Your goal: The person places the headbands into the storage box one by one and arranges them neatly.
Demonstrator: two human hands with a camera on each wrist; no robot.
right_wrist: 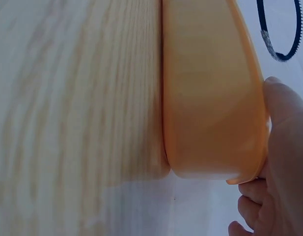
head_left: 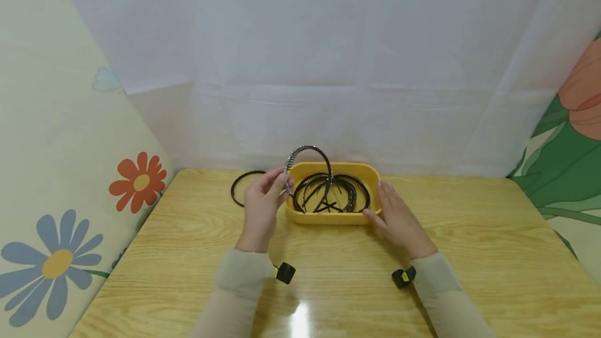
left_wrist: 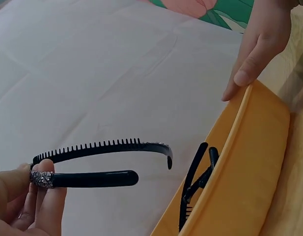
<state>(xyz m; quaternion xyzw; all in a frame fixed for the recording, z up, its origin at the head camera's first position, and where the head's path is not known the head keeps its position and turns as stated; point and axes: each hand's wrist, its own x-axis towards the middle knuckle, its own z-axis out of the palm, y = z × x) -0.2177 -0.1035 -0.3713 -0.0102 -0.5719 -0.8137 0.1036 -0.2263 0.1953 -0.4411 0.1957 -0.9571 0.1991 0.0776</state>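
Between thumb and fingers, my left hand (head_left: 263, 205) pinches a black toothed headband (left_wrist: 95, 180) near one end, where silvery glitter covers it. The headband is held up over the left end of a yellow plastic box (head_left: 328, 219). Several more black headbands (head_left: 352, 192) lie overlapping inside the box, some with teeth. At the box's right end, my right hand (head_left: 401, 218) holds the corner, with the thumb on the front rim and the fingers along the end wall. Another black headband (head_left: 232, 188) lies on the table left of the box, partly behind my left hand.
The box stands near the back edge of the wooden table (head_left: 328, 275). Behind it hangs a white cloth (head_left: 300, 67). Flower-printed panels (head_left: 61, 171) flank the table on both sides.
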